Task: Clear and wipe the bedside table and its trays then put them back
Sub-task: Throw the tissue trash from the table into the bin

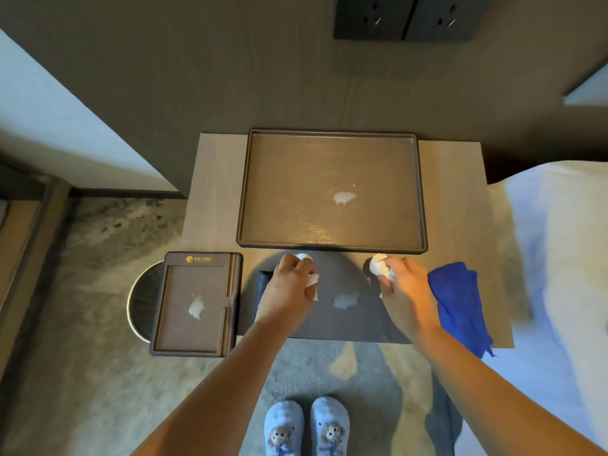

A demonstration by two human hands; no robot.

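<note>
Head view, looking down on the bedside table point(460, 205). The left hand point(291, 284) is closed around a crumpled white tissue point(311, 279), bits of which show beyond the fingers. The right hand point(403, 284) is likewise closed, gripping a second tissue wad point(378, 266) at its fingertips. Both hands hover over a flat dark tray point(345, 319) at the table's near edge; between the two hands a pale glare patch lies on that tray.

Just beyond both hands, its near rim almost touching the knuckles, sits the large brown tray point(332, 139), bare except for a whitish patch near its middle. To the outside of the left hand lies a small brown tray point(197, 264), overhanging the table's corner and partly covering a round waste bin point(141, 301) on the floor below. Gold printing runs along the small tray's far band; it is too small to read. To the outside of the right hand, touching the dark tray's edge, a blue cloth point(457, 301) lies crumpled and hangs over the table front.

Farther beyond the hands, two dark wall sockets point(408, 18) are set in the panel. White bedding point(559, 241) lies past the cloth. Below the forearms, two pale slippers point(306, 426) with cartoon figures stand on the carpet.
</note>
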